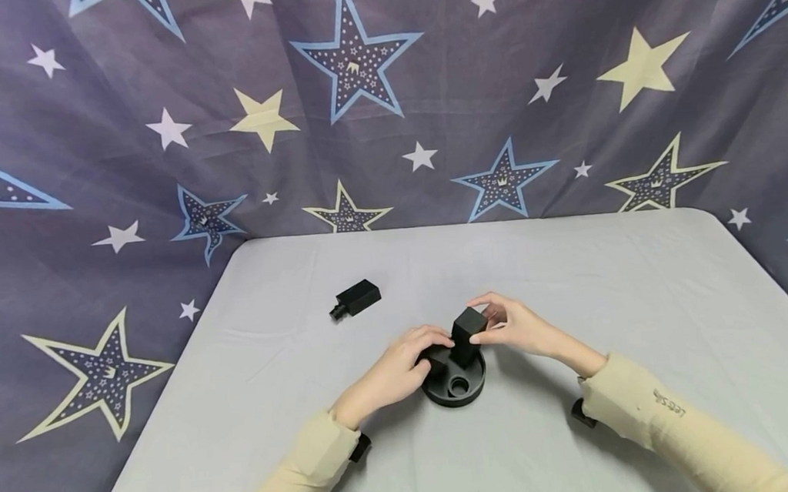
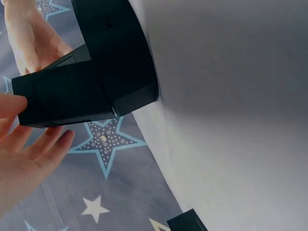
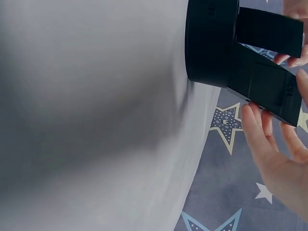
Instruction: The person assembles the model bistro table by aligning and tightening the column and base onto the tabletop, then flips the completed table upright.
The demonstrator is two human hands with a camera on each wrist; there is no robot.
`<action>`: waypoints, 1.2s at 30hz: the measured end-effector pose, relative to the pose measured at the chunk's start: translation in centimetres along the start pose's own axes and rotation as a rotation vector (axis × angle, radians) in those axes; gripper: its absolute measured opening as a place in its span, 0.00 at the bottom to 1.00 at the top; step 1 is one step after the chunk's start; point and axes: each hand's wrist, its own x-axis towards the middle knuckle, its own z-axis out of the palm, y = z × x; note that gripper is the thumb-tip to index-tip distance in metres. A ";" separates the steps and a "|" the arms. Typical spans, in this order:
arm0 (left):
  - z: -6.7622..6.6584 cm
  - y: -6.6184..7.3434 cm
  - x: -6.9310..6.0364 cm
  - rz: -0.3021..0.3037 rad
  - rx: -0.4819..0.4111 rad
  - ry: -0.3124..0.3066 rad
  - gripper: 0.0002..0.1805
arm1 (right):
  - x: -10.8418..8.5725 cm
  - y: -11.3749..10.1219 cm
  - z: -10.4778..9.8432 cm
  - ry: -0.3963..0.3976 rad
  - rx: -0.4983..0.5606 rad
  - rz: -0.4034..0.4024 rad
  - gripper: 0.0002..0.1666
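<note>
Black and boxy, one block (image 1: 468, 329) is pinched by your right hand (image 1: 514, 326) and another block (image 2: 62, 96) by your left hand (image 1: 396, 365), both poking from the round tray (image 1: 456, 402) below the head view's middle, probably held so they don't tip.

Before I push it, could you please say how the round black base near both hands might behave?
The round black base would probably slide rather than tip, being wide and low on the white table. Its clean, undistorted rim suggests it is stiff. The black rectangular block at the right hand, rising well above the rim, might wobble if unsupported.
</note>
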 end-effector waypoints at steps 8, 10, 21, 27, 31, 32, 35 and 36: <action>0.3 0.1 -0.1 0.026 -0.011 0.032 0.11 | -0.4 -1.2 0.0 0.001 -0.004 0.009 0.28; 0.4 0.0 -0.1 0.032 -0.026 0.035 0.10 | -0.4 -1.2 0.1 0.000 -0.001 0.007 0.29; 0.0 -0.3 -1.6 -0.021 -0.044 0.033 0.08 | -0.3 -0.8 0.1 0.007 -0.010 0.014 0.28; -0.2 -0.8 -2.4 -0.078 -0.047 0.090 0.02 | -0.4 -1.0 0.2 0.016 -0.011 0.019 0.29; -0.4 -1.1 -2.7 -0.059 -0.046 0.132 0.02 | -0.5 -1.1 0.2 0.019 -0.013 0.021 0.29; -0.4 -1.2 -2.7 -0.052 -0.042 0.147 0.03 | -0.5 -1.1 0.2 0.018 -0.010 0.021 0.29; -0.4 -1.3 -2.8 -0.057 -0.038 0.191 0.07 | -0.4 -1.0 0.2 0.018 0.003 0.018 0.28; -0.4 -1.4 -2.8 -0.064 -0.035 0.204 0.09 | -0.4 -0.8 0.2 0.017 0.009 0.014 0.28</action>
